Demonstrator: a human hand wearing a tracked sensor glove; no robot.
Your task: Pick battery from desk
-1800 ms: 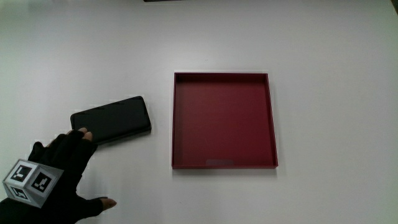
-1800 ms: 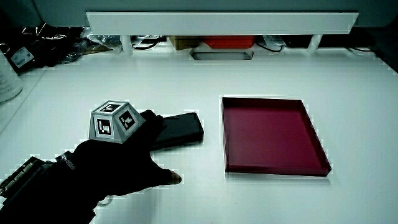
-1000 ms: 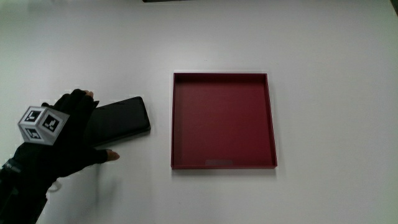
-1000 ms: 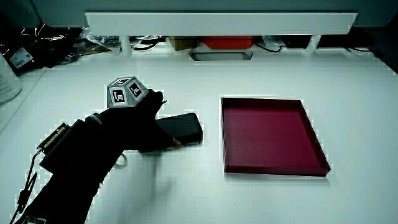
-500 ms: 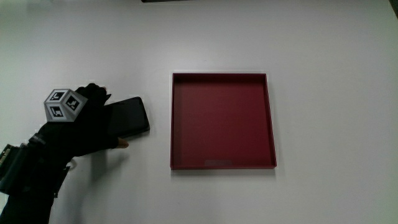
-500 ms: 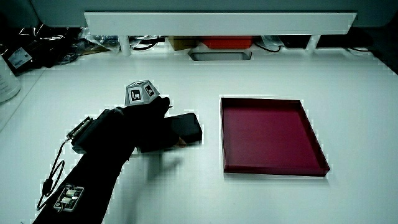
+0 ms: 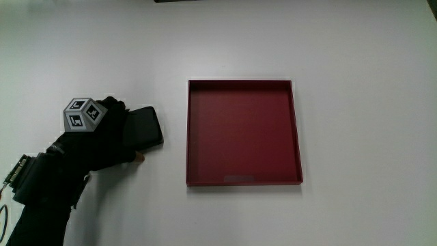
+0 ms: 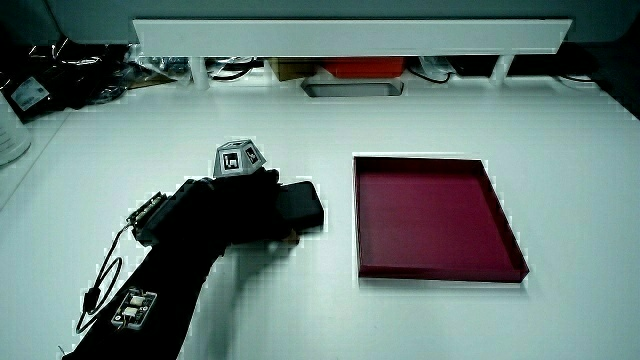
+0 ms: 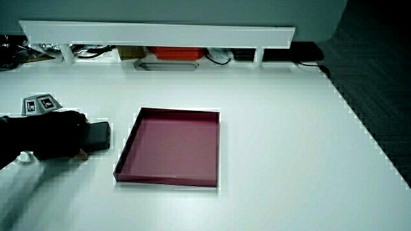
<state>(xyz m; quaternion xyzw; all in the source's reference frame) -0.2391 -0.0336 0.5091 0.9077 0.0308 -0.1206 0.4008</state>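
- The white table carried everything. Its smooth top looked slippery, so I judged a flat thing pinched by its edges could skid away instead of rising.
- The red tray sat open and held nothing. Its nine o'clock wall stood near the battery, and a sideways slide could knock the battery against it.
- The forearm reached in from seven o'clock of the tray, low over the table, with a cable and a small unit strapped to it. The trailing cable could drag or snag during a lift.
- The hand lay across the battery, palm down. Its fingers were curled over the edge farther from the person and its thumb was tucked at the nearer edge, a narrow clasp around the slab.
- The battery, a flat black slab, lay on the table at nine o'clock of the tray. Only the end toward the tray showed in both side views. Gripped off-centre, that end could tip down and slip out.
- The cube rode on the back of the hand, tilted upward.
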